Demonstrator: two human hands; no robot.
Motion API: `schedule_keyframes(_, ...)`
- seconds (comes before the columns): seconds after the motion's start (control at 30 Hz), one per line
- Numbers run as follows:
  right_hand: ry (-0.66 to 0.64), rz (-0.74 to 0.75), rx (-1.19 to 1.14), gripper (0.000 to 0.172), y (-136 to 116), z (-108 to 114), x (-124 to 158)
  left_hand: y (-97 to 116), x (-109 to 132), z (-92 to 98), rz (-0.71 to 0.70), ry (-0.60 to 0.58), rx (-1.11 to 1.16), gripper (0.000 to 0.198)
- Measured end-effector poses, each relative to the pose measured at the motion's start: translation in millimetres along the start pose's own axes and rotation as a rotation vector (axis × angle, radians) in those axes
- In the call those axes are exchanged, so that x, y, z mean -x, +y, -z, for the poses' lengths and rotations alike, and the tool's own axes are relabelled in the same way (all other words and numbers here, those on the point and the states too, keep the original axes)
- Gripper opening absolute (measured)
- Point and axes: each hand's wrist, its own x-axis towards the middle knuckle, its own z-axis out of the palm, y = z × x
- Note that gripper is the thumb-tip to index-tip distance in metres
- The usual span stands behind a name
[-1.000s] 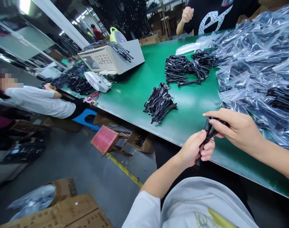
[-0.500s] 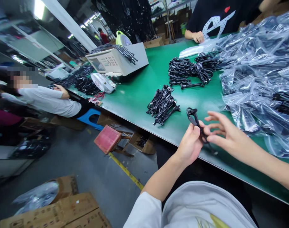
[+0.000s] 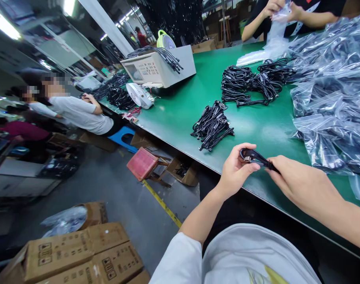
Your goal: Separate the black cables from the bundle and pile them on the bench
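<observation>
Both hands hold one coiled black cable (image 3: 258, 157) above the front edge of the green table (image 3: 257, 134). My left hand (image 3: 237, 169) pinches the looped end between thumb and fingers, where a metal plug tip shows. At the other end of the bundle, my right hand (image 3: 295, 179) is closed round the cable, its fingertips partly hidden behind the back of the hand. A small heap of bundled black cables (image 3: 212, 126) lies just beyond my left hand. Farther back sits a larger heap of cable bundles (image 3: 251, 85).
Clear plastic bags of cables (image 3: 330, 98) are piled at the right. A co-worker's hands (image 3: 282, 10) hold a plastic bag across the table. A beige instrument (image 3: 159, 67) and a white fan (image 3: 138, 96) stand at the left. A red stool (image 3: 142, 163) and cardboard boxes (image 3: 88, 252) are on the floor.
The cable has turned from nearly upright to lying sideways between my hands. My right hand's spread fingers have closed on its end. The co-worker's hands have lifted a plastic bag.
</observation>
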Motion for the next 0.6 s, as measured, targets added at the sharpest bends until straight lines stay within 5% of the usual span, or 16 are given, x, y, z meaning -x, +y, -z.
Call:
schedule_keyframes(0.37,0.058,0.033,0.117,0.033,-1,-4,3,6,1,-3.9,0.040,-0.068,-0.088,0.049)
schedule_keyframes(0.5,0.086,0.130,0.217,0.029,-6,1,-2,5,6,-3.9,-0.059,-0.040,-0.159,0.062)
schedule_keyframes(0.6,0.081,0.145,0.217,0.022,-7,-2,-1,3,10,-11.3,-0.127,0.014,-0.237,0.053)
